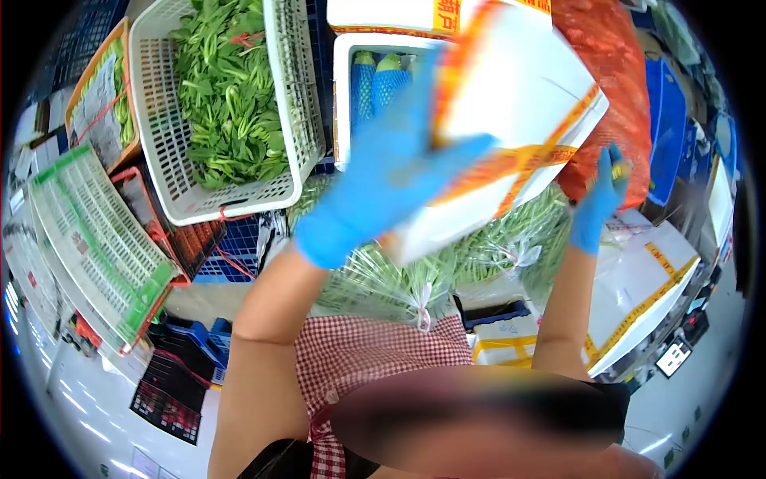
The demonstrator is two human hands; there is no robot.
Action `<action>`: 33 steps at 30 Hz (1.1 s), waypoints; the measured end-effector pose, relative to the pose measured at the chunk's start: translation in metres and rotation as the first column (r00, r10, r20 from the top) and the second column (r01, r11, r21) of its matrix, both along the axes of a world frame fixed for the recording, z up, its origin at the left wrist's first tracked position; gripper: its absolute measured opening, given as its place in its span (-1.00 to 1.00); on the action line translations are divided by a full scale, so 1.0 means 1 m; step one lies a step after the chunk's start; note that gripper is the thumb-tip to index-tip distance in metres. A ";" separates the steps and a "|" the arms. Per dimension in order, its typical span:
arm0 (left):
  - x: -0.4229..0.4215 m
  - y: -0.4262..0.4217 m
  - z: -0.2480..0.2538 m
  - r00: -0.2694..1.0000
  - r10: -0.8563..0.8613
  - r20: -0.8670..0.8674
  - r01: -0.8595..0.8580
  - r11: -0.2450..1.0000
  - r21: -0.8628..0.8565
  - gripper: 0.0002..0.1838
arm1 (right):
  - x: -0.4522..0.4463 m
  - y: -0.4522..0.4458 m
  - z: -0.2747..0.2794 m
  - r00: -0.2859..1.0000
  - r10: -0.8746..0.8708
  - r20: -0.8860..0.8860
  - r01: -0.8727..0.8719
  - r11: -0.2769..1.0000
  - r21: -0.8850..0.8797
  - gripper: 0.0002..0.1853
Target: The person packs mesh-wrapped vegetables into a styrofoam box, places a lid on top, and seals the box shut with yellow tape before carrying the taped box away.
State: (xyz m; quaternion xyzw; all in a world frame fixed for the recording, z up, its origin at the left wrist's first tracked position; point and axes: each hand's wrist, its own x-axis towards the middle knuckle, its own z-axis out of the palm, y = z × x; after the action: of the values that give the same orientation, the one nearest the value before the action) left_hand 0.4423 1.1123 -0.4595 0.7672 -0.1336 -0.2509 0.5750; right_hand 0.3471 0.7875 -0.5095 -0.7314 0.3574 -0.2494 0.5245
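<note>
**White foam piece (519,104) blocking part of an open foam box (342,104)**

A dark blur is masking part of the person below the checked apron (379,343). Beyond, bagged greens (399,275) are disappearing beneath the tilted foam piece. The left hand (383,160), smeared, is spreading its thumb across that piece's left side; I cannot tell if it is gripping. The right hand (602,199) is overlapping the red mesh bag (610,104), fingers partly extended, grasp unclear. Farther, blue-netted vegetables (388,80) are showing in the box.

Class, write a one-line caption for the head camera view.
Left hand at a taped white box, right hand by a red sack, bagged green vegetables below.
</note>
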 end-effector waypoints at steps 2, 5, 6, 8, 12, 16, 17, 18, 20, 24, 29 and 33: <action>-0.016 -0.040 0.026 0.958 0.002 0.287 0.064 0.974 -0.219 -0.08 | -0.017 -0.002 0.048 0.997 0.038 0.070 -0.045 0.995 0.091 -0.62; -0.070 -0.107 0.064 0.990 -0.007 0.141 0.074 0.877 -0.474 -0.12 | -0.004 0.016 0.144 0.951 0.149 0.270 -0.274 0.811 0.517 -0.61; -0.070 -0.108 0.080 0.960 -0.261 -0.098 0.162 0.810 -0.564 -0.16 | 0.003 0.018 0.164 0.934 0.196 0.300 -0.345 0.716 0.607 -0.61; -0.080 -0.123 0.089 0.960 -0.279 -0.021 0.218 0.795 -0.566 -0.23 | 0.025 0.012 0.183 0.875 0.410 0.257 -0.479 0.663 0.574 -0.62; -0.066 -0.101 0.062 0.844 -0.481 -0.239 0.149 0.637 -0.756 -0.33 | 0.061 -0.014 0.160 0.716 0.688 -0.120 -0.655 0.721 0.229 -0.63; -0.048 -0.066 -0.100 0.883 0.410 0.226 -0.435 0.897 0.071 -0.42 | 0.041 0.013 0.125 0.723 0.657 -0.215 -0.604 0.752 0.264 -0.67; -0.050 -0.060 -0.148 0.895 0.401 0.194 -0.444 0.767 0.463 -0.31 | 0.033 0.019 0.115 0.740 0.633 -0.226 -0.571 0.769 0.286 -0.66; -0.051 -0.056 -0.186 0.901 0.406 0.153 -0.425 0.754 0.501 -0.14 | 0.020 0.017 0.099 0.809 0.586 -0.041 -0.530 0.758 0.380 -0.65; -0.042 -0.055 -0.213 0.936 0.202 0.289 -0.337 0.750 0.570 -0.11 | 0.009 0.016 0.091 0.801 0.599 -0.009 -0.545 0.735 0.402 -0.61; -0.036 -0.090 -0.237 0.957 0.009 0.291 -0.243 0.574 0.782 -0.03 | 0.006 0.018 0.101 0.777 0.617 -0.124 -0.565 0.770 0.295 -0.60; -0.014 -0.104 -0.256 0.938 0.183 0.294 -0.343 0.614 0.711 -0.02 | -0.001 -0.005 0.106 0.788 0.607 -0.101 -0.560 0.775 0.293 -0.57; -0.017 -0.098 -0.250 0.950 0.205 0.236 -0.312 0.683 0.660 -0.16 | -0.014 -0.013 0.103 0.813 0.578 -0.073 -0.532 0.788 0.310 -0.55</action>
State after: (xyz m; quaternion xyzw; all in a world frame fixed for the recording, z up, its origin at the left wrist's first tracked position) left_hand 0.4257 1.0142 -0.7096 0.9525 0.0385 -0.1429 0.2662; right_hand 0.3336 0.7743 -0.4062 -0.7418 0.1988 0.0293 0.6398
